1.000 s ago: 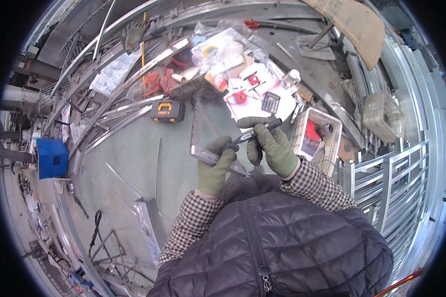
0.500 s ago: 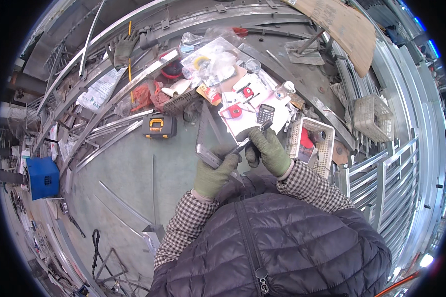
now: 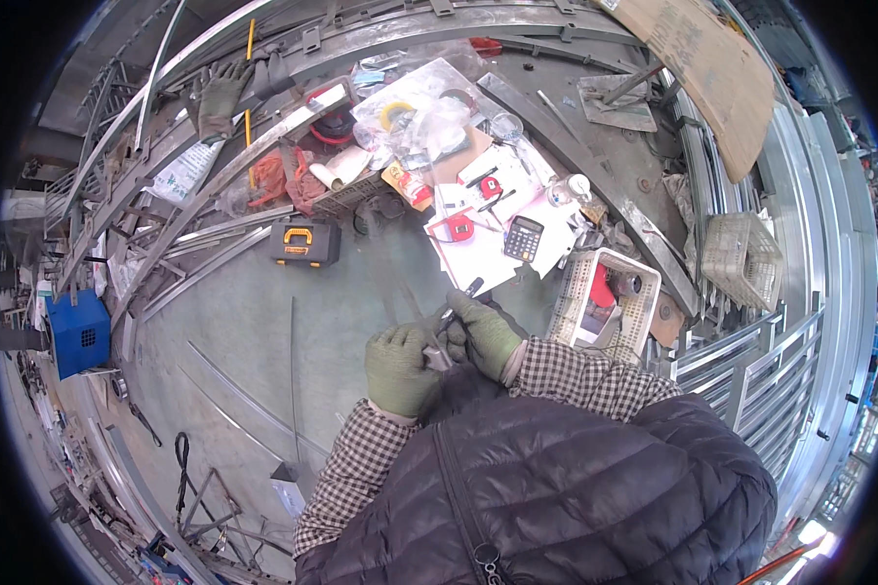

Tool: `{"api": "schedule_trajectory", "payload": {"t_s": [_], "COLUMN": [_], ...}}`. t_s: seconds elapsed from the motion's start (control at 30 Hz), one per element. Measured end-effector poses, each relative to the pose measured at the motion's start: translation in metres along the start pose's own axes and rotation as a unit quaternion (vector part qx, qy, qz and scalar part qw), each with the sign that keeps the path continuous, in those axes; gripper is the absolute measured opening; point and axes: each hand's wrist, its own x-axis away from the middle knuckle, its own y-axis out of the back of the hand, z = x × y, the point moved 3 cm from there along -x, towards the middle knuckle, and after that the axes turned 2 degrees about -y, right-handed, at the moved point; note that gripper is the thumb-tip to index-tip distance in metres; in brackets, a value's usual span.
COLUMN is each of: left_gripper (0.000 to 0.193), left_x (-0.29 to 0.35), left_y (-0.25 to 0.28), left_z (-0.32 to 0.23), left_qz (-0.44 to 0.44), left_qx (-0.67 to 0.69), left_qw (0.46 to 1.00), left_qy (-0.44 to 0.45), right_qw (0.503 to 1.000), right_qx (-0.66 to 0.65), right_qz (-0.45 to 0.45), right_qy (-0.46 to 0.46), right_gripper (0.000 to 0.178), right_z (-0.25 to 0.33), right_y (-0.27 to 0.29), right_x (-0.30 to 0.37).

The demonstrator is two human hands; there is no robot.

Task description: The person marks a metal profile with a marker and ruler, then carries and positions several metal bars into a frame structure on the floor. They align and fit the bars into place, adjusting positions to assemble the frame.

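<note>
My left hand (image 3: 400,370), in a green glove, is closed around a grey metal piece (image 3: 438,359) whose end shows beside the fingers. The part of it reaching away over the floor is smeared by motion. Close on its right, my right hand (image 3: 488,334), also gloved, grips a slim black pen-like tool (image 3: 474,287); its dark end sticks out above the fingers. The two hands nearly touch in front of my dark quilted jacket. Beyond them, white papers (image 3: 473,261) lie with a calculator (image 3: 523,238) and red tape measures (image 3: 459,227) on top.
To the right stands a white plastic basket (image 3: 566,310) with red items in it; another pale basket (image 3: 717,255) is farther right. A black toolbox (image 3: 304,255) with a yellow handle sits at left. Metal bars (image 3: 229,388) lie on the green floor, and a blue box (image 3: 76,331) is far left.
Both hands have come nearer my body and closer together, the right one moving down and left. The metal piece has swung and now looks blurred. The pen-like tool stays in my right hand.
</note>
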Motion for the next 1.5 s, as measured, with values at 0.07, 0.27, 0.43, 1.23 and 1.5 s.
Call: {"api": "schedule_trajectory", "payload": {"t_s": [0.07,0.27,0.43,1.23,1.5], "left_gripper": [0.027,0.039,0.051,0.050,0.054], "left_x": [-0.013,-0.055,-0.079,0.089,0.176], "left_y": [-0.016,-0.092,-0.160,-0.217,-0.221], "left_z": [0.005,0.029,0.058,0.099,0.008], "left_qz": [0.040,0.161,0.232,0.190,0.065], "left_qx": [0.002,-0.037,-0.001,0.160,0.251], "left_qw": [0.999,0.980,0.948,0.746,0.643], "left_qy": [0.016,0.108,0.217,0.618,0.720], "right_qw": [0.999,0.991,0.980,0.659,0.749], "right_qx": [-0.039,0.120,0.170,0.683,0.601], "right_qz": [0.021,-0.041,-0.106,-0.280,-0.227], "right_qy": [0.000,-0.045,-0.009,0.145,0.165], "right_gripper": [0.041,0.035,0.044,0.048,0.080], "right_z": [0.011,0.039,0.061,0.214,0.185], "right_y": [0.010,0.075,0.122,0.306,0.270], "right_x": [-0.013,-0.061,-0.115,-0.509,-0.554]}}
